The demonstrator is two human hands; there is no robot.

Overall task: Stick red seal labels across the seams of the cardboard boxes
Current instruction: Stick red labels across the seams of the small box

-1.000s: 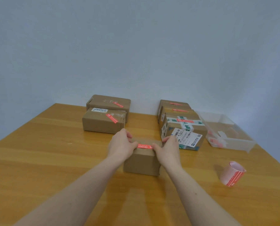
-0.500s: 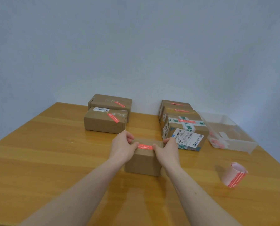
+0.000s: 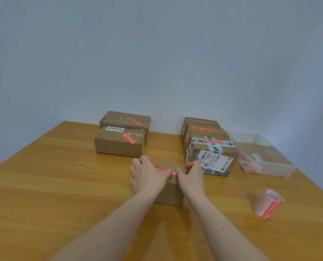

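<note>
Pressing a red seal label onto the near small box, the left hand and right hand curl over its top edges, thumbs on the label. Five far boxes already carry labels; the label roll stands right.

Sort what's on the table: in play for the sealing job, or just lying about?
In play: small box, red label on it, left hand, right hand, label roll.
Lying about: five labelled boxes, clear bin.
</note>
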